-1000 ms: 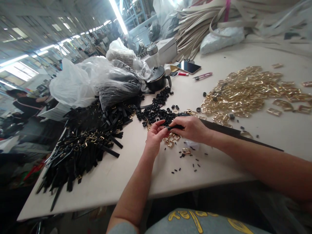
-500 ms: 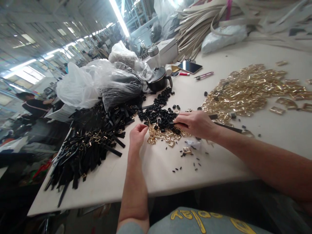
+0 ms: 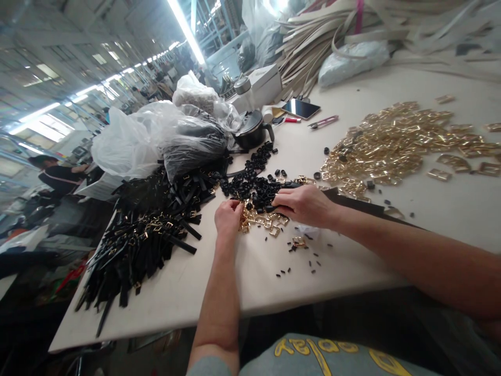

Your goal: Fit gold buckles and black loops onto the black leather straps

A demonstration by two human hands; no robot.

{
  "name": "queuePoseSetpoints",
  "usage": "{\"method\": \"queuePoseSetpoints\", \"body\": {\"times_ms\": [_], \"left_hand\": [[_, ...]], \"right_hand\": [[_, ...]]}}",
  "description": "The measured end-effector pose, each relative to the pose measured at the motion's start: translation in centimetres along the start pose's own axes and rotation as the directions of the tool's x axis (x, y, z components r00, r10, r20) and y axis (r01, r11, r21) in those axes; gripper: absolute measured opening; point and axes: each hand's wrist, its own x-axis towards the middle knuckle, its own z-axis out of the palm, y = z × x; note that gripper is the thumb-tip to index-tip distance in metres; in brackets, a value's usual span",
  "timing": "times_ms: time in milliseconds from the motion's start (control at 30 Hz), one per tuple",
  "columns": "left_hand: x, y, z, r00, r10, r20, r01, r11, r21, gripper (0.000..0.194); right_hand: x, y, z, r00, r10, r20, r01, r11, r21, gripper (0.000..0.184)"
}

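Note:
My left hand [image 3: 227,219] is closed in a pinch at the left edge of a small heap of gold buckles [image 3: 270,222]; what its fingertips hold, if anything, is too small to make out. Across the heap, my right hand [image 3: 307,206] has its fingers curled shut beside a pile of small black loops [image 3: 254,185]. A bit of black shows at its fingertips, its kind unclear. Behind the right wrist runs a black strap [image 3: 356,202], partly hidden by the forearm. One loose gold buckle [image 3: 299,241] lies nearer me among tiny black pieces.
Black straps with gold buckles [image 3: 144,235] are heaped at left, below plastic bags [image 3: 156,136]. A large gold buckle pile [image 3: 383,143] spreads at right. Farther back stand a dark lidded mug [image 3: 250,130], a phone [image 3: 301,108] and beige strips [image 3: 309,42]. A person [image 3: 58,175] sits far left.
My left hand has moved slightly right, up to the gold buckles. My right hand has shifted a little left and down, and more black strap shows behind its wrist. The view has turned slightly.

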Motion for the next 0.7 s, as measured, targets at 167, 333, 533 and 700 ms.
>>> {"method": "queuePoseSetpoints", "body": {"times_ms": [167,333,533,700], "left_hand": [[-0.1,-0.1,-0.6,0.995,-0.097,0.002,0.095,0.967,-0.235,0.014],[-0.6,1.4,-0.8,0.943,-0.245,0.227,0.326,0.536,-0.779,0.036],[-2.4,3.8,-0.3,0.884,-0.095,0.457,0.465,0.266,-0.845,0.040],[-3.5,5.0,0.6,0.832,-0.061,0.551,0.546,0.257,-0.797,0.041]], "right_hand": [[0.0,0.2,0.1,1.000,0.020,-0.008,-0.019,0.999,0.028,0.015],[-0.1,0.2,0.2,0.998,0.035,-0.055,-0.031,0.997,0.072,0.016],[-0.1,0.0,0.2,0.986,0.052,-0.158,-0.032,0.991,0.127,0.019],[0.0,0.0,0.1,0.984,0.057,-0.166,-0.037,0.991,0.125,0.020]]}}
